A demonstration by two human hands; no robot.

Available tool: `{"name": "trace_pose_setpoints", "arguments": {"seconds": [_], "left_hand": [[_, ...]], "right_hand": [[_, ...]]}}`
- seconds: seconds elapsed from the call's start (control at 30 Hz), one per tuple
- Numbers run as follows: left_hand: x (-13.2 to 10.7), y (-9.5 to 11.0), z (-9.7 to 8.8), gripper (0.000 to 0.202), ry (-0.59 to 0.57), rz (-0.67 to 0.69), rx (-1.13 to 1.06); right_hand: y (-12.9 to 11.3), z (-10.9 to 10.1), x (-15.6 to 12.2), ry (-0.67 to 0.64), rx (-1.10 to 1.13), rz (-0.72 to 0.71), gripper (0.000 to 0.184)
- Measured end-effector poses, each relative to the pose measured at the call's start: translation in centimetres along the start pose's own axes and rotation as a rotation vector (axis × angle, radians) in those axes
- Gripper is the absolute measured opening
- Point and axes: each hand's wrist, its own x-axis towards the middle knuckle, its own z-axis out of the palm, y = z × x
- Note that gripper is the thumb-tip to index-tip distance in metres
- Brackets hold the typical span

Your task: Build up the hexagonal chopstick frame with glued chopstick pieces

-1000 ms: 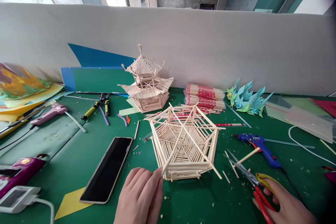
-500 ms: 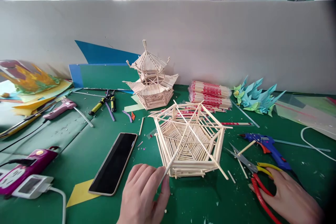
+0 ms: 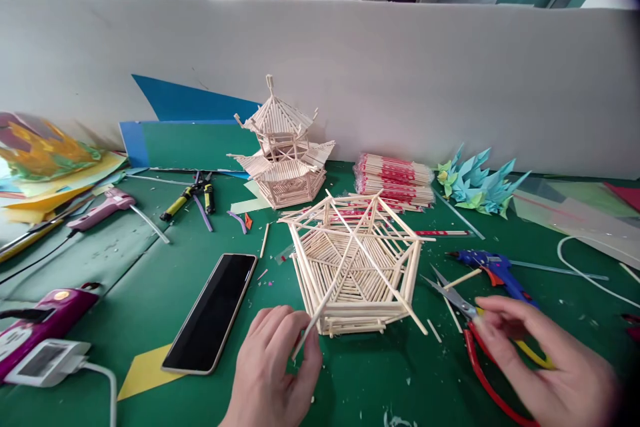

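My left hand (image 3: 273, 367) pinches the near end of a thin wooden stick (image 3: 330, 288) that lies slanted across the hexagonal stick frame (image 3: 355, 267) in the middle of the green table. My right hand (image 3: 555, 367), blurred by motion, reaches over the red and yellow handles of the scissors (image 3: 473, 330) at the lower right, its fingers curled at the handles. The scissor blades point toward the frame. A short stick lies by the blades.
A finished stick pagoda (image 3: 283, 147) stands behind the frame, with a pack of wrapped chopsticks (image 3: 395, 180) and paper cranes (image 3: 475, 180) to its right. A black phone (image 3: 213, 310) lies left of my hand. A blue glue gun (image 3: 493, 270), a pink glue gun (image 3: 100, 210), pliers (image 3: 193, 193) and a power strip (image 3: 45, 360) lie around.
My right hand has moved from resting beside the scissors up onto their handles, fingers curling over them. My left hand keeps its pinch on the stick. The view shifted slightly.
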Motion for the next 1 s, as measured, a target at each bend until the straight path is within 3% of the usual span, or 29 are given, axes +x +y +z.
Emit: {"name": "trace_pose_setpoints", "arguments": {"seconds": [0.1,0.2,0.47,0.83,1.0], "left_hand": [[0.2,0.2,0.1,0.013,0.041,0.0,0.002],[0.3,0.4,0.2,0.014,0.082,-0.001,0.008],[0.0,-0.1,0.7,0.011,0.119,-0.074,-0.11],[0.5,-2.8,-0.2,0.008,0.128,-0.199,-0.199],[0.5,-3.2,-0.2,0.007,0.128,-0.184,-0.213]], "right_hand": [[-4.1,0.8,1.0,-0.11,0.145,-0.124,0.011],[-5.9,2.4,1.2,-0.174,0.236,-0.132,0.013],[-6.5,5.5,-0.1,-0.043,0.365,-0.123,0.004],[-9.1,6.4,0.0,-0.056,0.433,-0.168,0.007],[-7.8,5.3,-0.3,-0.007,0.445,-0.137,0.013]]}}
